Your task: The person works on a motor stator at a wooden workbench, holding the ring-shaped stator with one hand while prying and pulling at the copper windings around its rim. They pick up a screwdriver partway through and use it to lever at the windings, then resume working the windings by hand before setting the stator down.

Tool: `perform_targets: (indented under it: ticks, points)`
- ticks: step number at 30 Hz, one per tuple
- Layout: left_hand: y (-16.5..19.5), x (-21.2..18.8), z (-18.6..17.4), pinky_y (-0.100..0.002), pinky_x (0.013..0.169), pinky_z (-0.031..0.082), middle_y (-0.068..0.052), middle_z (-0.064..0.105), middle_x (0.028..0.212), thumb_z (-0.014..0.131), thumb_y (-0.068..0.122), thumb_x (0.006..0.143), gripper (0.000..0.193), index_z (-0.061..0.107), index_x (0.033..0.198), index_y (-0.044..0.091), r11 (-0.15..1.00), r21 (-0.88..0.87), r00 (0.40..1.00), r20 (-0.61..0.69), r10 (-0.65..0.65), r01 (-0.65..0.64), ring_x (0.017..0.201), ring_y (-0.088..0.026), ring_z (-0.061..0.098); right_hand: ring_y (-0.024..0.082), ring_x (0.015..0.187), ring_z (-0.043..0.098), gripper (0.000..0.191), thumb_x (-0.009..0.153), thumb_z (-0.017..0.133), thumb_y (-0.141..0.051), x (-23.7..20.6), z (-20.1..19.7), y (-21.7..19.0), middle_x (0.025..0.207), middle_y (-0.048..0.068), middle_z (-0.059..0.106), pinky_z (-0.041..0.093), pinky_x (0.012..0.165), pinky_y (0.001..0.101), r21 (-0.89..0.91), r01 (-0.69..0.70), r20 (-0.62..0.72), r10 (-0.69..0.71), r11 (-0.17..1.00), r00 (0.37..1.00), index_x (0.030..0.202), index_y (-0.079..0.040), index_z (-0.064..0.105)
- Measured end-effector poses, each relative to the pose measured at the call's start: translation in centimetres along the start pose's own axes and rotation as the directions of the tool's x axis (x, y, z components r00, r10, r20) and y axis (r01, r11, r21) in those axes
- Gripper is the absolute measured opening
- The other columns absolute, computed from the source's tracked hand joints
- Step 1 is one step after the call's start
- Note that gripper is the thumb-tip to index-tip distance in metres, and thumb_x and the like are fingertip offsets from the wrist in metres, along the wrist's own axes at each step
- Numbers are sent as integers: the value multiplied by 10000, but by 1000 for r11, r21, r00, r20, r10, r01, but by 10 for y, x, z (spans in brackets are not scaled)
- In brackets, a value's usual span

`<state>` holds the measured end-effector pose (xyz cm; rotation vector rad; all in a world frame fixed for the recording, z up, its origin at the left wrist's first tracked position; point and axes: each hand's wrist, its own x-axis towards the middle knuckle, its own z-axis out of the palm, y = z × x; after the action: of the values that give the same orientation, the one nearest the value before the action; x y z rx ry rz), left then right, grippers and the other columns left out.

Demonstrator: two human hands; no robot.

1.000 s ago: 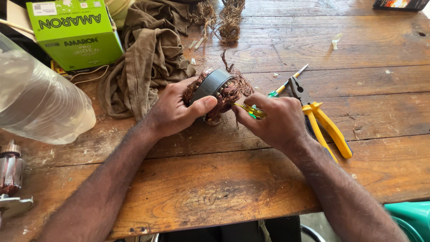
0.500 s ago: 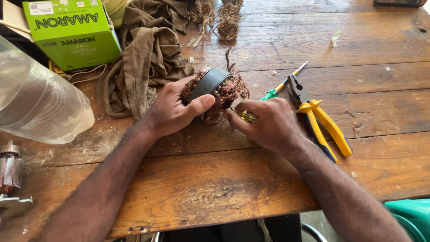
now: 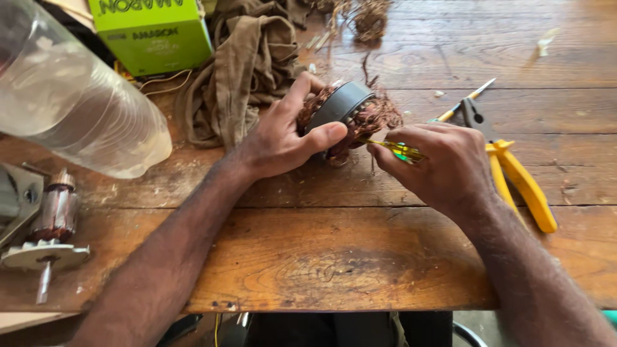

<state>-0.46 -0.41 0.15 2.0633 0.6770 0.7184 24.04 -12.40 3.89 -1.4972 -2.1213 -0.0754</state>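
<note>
Head view: left hand (image 3: 279, 138) clamped on a stator (image 3: 344, 115) with copper windings, held on edge on the wooden table (image 3: 321, 257), thumb over its grey rim. Right hand (image 3: 443, 164) closed round a screwdriver (image 3: 398, 149), tip at the windings. Yellow pliers (image 3: 514, 173) just right of that hand. Brown cloth (image 3: 247, 64), green box (image 3: 154, 32), clear bottle (image 3: 71, 109) to the left.

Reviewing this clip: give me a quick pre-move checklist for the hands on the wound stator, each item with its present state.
1. Left hand grips the stator: ok.
2. Right hand holds the green-handled screwdriver: ok.
3. Screwdriver tip seated in the copper windings: cannot tell, hidden.
4. Stator resting on the wooden bench: ok.
5. Yellow-handled pliers lie apart from the stator: ok.
6. Left thumb out of the tip's line: not ok, close beside it.
</note>
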Motion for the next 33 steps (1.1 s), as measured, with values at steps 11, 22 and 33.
perform_targets:
  ticks: [11, 22, 33]
  points:
    - [-5, -2, 1, -545, 979, 568, -273, 613, 1381, 536, 686, 971, 874, 258, 1572, 115, 993, 49, 994, -27, 108, -107, 1220, -376, 720, 121, 552, 718, 275, 933, 799, -391, -1, 16, 1, 686, 65, 756, 593, 530, 304, 46, -166, 97, 161, 985, 982, 996, -124, 822]
    - [-3, 0, 0, -507, 896, 596, -195, 709, 1188, 514, 707, 927, 840, 292, 1503, 137, 999, 34, 999, 10, 35, -36, 1038, -293, 781, 143, 666, 744, 248, 935, 824, -362, -1, 1, 9, 783, 56, 769, 609, 587, 294, -13, -6, 22, 6, 1000, 1000, 955, -117, 794]
    - [8, 2, 5, -437, 855, 625, -145, 731, 1132, 531, 666, 944, 769, 409, 1443, 93, 1000, -10, 999, -31, 23, -23, 993, -243, 788, 142, 707, 735, 229, 934, 794, -321, 0, -2, -3, 893, 46, 779, 602, 588, 324, -98, 87, 55, -82, 991, 995, 958, -101, 734]
